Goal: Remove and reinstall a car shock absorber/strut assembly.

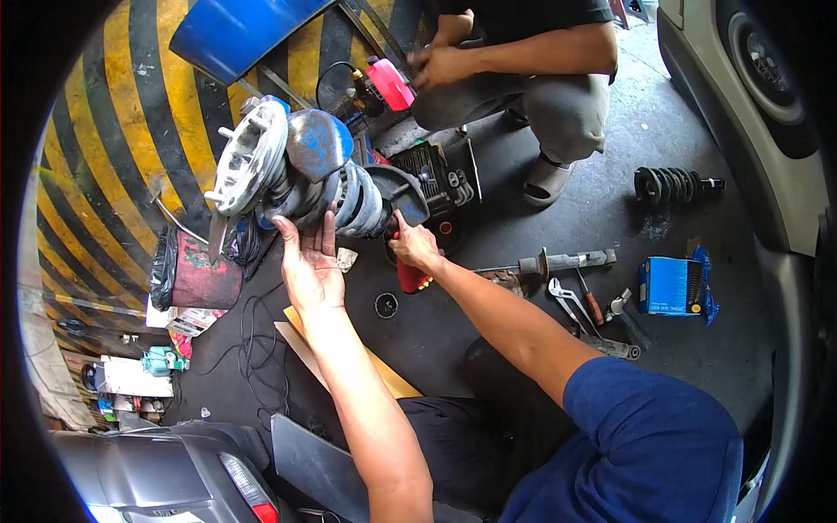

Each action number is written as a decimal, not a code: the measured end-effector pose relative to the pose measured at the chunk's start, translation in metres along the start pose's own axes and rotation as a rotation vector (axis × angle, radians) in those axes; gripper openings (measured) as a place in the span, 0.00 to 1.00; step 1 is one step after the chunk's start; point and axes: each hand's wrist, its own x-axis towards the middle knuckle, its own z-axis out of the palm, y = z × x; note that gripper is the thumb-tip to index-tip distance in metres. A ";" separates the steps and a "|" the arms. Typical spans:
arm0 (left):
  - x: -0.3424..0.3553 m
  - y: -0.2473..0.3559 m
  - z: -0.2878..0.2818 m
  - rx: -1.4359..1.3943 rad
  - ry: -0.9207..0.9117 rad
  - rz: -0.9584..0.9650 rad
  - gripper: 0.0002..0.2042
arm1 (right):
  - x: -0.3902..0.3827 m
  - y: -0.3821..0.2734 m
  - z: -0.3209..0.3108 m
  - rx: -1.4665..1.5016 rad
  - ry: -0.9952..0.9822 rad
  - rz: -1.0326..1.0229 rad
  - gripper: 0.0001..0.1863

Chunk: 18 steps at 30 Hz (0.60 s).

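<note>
In front of me, a worn metal assembly (311, 144) with blue paint, a pale round flange with studs and thick coils stands tilted. My left hand (314, 270) is palm up beneath it, fingers stretched out and fingertips at the underside of the coils. At the assembly's right end is my right hand (414, 246), with its index finger raised to a dark cupped plate (405, 193) and its other fingers curled. Something red (411, 277) shows just below that hand; its kind and whether I grip it are unclear.
Across from me a person (523, 87) squats near a pink-red container (390, 84). On the floor at right lie a coil-spring strut (678, 186), a shock absorber (567, 261), pliers (571, 305), a hammer (619, 305) and a blue box (670, 285). Cables (253, 349) trail at left; cars flank both sides.
</note>
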 end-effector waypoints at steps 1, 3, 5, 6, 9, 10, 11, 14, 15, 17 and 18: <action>-0.001 -0.001 0.001 0.000 0.000 0.007 0.28 | 0.000 0.001 0.000 -0.004 -0.011 0.013 0.41; -0.002 0.000 0.002 0.003 -0.003 0.014 0.28 | 0.001 0.000 0.002 -0.006 -0.020 0.026 0.40; 0.000 0.002 0.002 -0.006 -0.007 0.006 0.28 | 0.001 -0.002 0.003 0.009 -0.009 0.022 0.40; 0.000 0.003 0.001 -0.006 -0.009 0.004 0.28 | 0.001 -0.001 0.004 0.010 -0.007 0.024 0.40; 0.002 0.004 -0.001 0.000 -0.009 0.001 0.27 | 0.002 0.000 0.005 0.012 0.022 -0.016 0.39; 0.003 0.003 -0.001 -0.021 0.002 -0.009 0.26 | 0.002 0.000 0.005 0.005 0.044 -0.034 0.40; 0.003 0.003 -0.002 -0.044 0.013 -0.018 0.26 | 0.003 0.000 0.005 -0.002 0.067 -0.053 0.40; 0.003 0.005 -0.001 -0.034 -0.012 -0.006 0.26 | 0.005 -0.001 0.005 0.020 0.020 -0.024 0.40; 0.003 0.003 0.002 -0.042 -0.017 -0.001 0.26 | 0.006 0.002 0.005 0.013 0.025 -0.029 0.40; 0.003 -0.004 0.011 -0.033 -0.004 -0.005 0.27 | 0.008 0.014 0.004 -0.024 0.210 -0.044 0.16; 0.001 -0.001 0.008 -0.036 0.015 0.000 0.27 | 0.006 0.007 0.003 -0.053 0.120 -0.022 0.18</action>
